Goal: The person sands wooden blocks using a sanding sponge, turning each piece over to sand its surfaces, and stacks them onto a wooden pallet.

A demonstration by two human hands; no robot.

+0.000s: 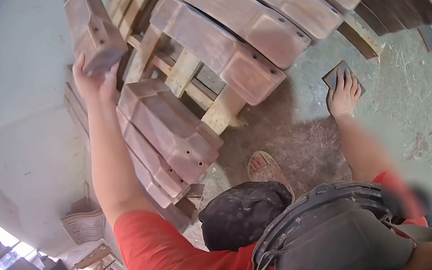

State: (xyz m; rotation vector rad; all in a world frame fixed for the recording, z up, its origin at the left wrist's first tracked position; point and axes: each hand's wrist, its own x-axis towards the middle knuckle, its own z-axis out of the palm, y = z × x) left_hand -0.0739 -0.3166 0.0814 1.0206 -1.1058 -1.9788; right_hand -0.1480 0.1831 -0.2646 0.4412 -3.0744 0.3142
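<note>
The left hand (pixel 97 82) curls around the near end of a wood block (pixel 87 21), by the far left corner of the pallet (pixel 225 110). The block's long way points away from it. The right hand (pixel 343 93), farther off, holds a flat pad (pixel 332 76) under loose fingers.

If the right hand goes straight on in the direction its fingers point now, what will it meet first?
Past the flat block it holds, the right hand would probably meet the wooden beam first, though their difference in height is unclear.
</note>
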